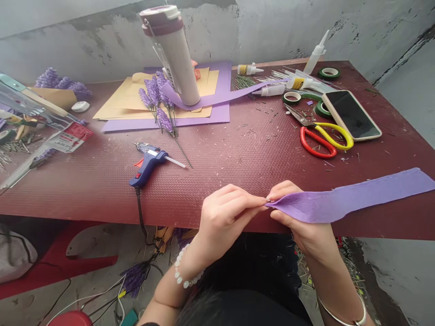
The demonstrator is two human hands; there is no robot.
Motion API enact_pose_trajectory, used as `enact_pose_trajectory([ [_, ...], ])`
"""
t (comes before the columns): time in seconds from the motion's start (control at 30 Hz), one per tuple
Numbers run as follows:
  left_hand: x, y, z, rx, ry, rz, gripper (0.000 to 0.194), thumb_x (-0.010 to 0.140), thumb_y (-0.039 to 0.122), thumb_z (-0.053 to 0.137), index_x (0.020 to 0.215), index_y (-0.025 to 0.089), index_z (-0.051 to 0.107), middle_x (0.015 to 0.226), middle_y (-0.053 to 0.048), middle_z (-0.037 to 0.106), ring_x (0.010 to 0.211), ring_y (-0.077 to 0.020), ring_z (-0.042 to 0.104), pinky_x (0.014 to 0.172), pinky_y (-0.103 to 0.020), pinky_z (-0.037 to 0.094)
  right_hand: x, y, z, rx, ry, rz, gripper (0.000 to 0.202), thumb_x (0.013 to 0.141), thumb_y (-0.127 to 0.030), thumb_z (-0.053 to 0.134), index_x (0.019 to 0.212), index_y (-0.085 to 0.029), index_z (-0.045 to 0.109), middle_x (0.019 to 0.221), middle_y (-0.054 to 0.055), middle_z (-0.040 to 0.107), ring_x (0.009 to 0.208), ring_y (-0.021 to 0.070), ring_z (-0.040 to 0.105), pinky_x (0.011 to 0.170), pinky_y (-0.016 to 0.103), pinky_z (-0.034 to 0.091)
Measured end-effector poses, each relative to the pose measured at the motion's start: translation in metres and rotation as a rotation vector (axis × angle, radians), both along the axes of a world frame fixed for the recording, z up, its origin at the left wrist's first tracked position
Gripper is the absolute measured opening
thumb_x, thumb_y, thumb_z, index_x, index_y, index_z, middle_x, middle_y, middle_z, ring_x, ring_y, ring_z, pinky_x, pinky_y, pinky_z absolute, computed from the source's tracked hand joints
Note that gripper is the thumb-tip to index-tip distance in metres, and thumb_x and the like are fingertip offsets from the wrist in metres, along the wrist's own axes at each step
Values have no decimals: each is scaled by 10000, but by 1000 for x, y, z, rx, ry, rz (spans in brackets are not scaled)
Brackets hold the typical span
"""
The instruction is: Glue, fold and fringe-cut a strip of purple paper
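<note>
Left hand [226, 213], a bracelet of round white beads [185, 271] at its wrist: thumb and fingers pinch the gathered tip of a long, flat purple fabric-like strip [374, 194]. Right hand [306, 226], a thin silver-coloured bangle [343, 319] at its wrist: grasps the same strip just beside that tip, thumb on the near side, fingers on the far side. The strip runs from the hands to the right, above the near edge of a dark red, textured tabletop [231, 158].

Further in, left: a blue hot-glue gun [147, 165] with a red switch, lying on its side, a pale glue stick protruding to the right.

Further in, right: scissors [326, 133] with one red and one yellow handle, blades slightly parted; just beside them, a dark-screened smartphone [353, 115] in a pale case, lying face up.

Beyond, centre-left: purple artificial flower sprigs [165, 120] on tan paper sheets [118, 99], a purple sheet [222, 97] beneath. On the pile stands a tall white tumbler [181, 68] with a maroon-and-white lid.

Far right: an upright translucent squeeze bottle [316, 54] and a roll of dark green tape [329, 73]. Behind all: a patchy grey wall [272, 31].
</note>
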State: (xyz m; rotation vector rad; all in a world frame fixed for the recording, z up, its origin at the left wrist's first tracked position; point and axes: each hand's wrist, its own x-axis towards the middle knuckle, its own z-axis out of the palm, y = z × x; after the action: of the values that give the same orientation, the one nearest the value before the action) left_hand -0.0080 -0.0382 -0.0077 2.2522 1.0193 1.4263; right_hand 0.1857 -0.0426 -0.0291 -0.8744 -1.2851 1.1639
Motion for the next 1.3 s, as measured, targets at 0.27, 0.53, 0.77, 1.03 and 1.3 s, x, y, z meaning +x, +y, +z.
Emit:
enact_pose_trajectory([
  [0.27,0,2,2,-31,5,-10,79,1000,129,836,942,173,804,833,9,860,729,-122,766,737,-232,636,-2,-2,-3,2,17,-46,35,954,-437,911,967,-407,897,894,-72,787,853,91,728,843,206,577],
  [0.53,-1,2,2,-50,4,-37,85,1015,158,826,939,165,788,815,4,842,708,-115,739,725,-218,617,-5,-2,-5,3,47,-88,54,945,-425,921,924,-386,891,862,-74,795,821,98,727,807,226,580],
  [0.77,-3,3,1,-68,4,-82,82,1001,218,852,972,167,794,866,-10,862,752,-126,763,741,-221,623,-5,-3,-5,0,35,-114,84,949,-445,915,909,-375,889,843,-72,795,802,95,719,786,221,572],
  [1.03,-1,3,3,-17,22,-43,87,1037,171,804,955,174,776,821,4,838,718,-121,745,733,-226,613,-10,-1,2,-47,92,-169,227,860,-516,972,794,-331,858,763,-28,756,730,158,683,710,311,567],
  [1.3,-9,6,0,-4,56,-18,24,1034,176,805,1014,172,792,895,-22,860,800,-143,782,782,-251,640,-10,0,3,-110,143,-202,253,791,-501,1022,813,-330,836,788,-26,730,769,176,661,742,343,561],
])
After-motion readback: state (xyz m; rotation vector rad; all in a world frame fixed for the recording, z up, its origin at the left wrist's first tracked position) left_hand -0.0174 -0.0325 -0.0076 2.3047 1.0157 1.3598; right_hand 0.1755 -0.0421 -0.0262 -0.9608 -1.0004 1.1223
